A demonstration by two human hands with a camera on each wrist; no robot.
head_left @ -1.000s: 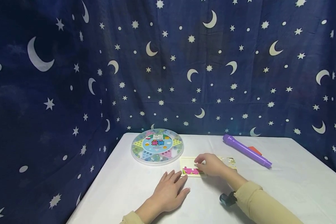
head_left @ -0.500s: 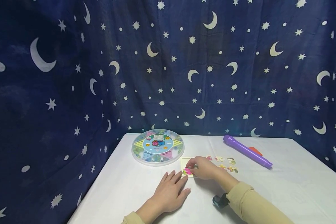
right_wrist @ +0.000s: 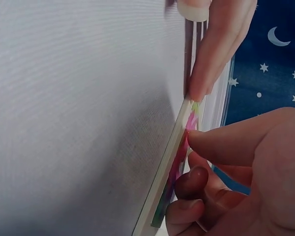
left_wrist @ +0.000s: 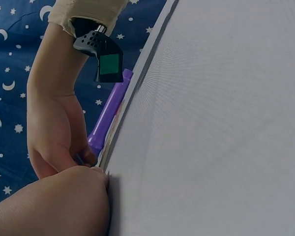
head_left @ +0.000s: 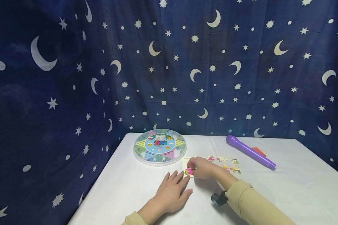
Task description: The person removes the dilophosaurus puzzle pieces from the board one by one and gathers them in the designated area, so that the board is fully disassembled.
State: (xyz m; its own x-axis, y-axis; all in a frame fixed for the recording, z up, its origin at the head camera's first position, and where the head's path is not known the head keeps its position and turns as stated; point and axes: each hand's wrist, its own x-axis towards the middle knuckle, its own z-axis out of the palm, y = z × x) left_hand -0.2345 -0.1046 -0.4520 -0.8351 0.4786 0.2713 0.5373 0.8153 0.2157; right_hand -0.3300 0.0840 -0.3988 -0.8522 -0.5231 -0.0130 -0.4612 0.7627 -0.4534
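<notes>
A small cream puzzle board lies on the white table, with pink and green puzzle pieces along its near side. My right hand bends over it and covers much of its right part. In the right wrist view, thumb and curled index finger pinch at a pink puzzle piece right at the board's surface; the other fingers fold in behind. My left hand lies palm down, fingers spread, with fingertips at the board's near left corner.
Several loose puzzle pieces lie right of the board. Behind it to the left stands a round Chinese checkers box. A purple microphone-shaped stick and an orange piece lie back right. A starry curtain hangs behind the table.
My right hand has moved left over the board, uncovering the loose pieces on the right, and stays there over the last half second. My left hand has kept its place.
</notes>
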